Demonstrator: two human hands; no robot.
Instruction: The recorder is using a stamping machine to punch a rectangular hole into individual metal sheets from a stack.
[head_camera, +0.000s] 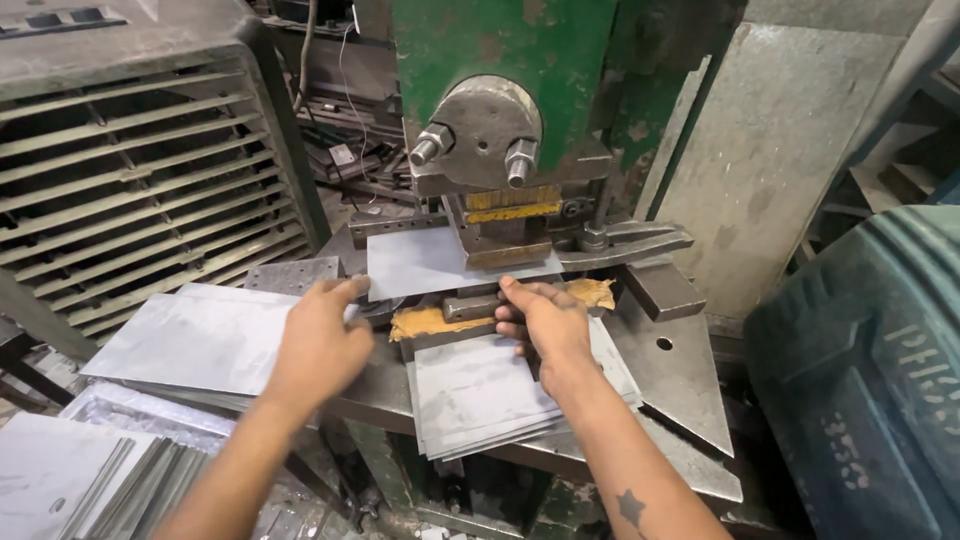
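Observation:
A grey rectangular metal sheet (425, 262) lies flat under the ram (505, 215) of a green press machine (500, 60). My left hand (322, 335) grips the sheet's front left corner. My right hand (545, 320) pinches its front edge near the right end, just in front of the die block (470, 303). A stack of several similar sheets (480, 395) rests below my right hand on the machine's steel table (680, 370).
More sheets (205, 340) lie piled at the left, with further stacks (90, 470) lower left. A slatted metal cabinet (140, 170) stands at the back left. A dark green drum (870, 360) crowds the right. Clamp bars (625, 243) flank the ram.

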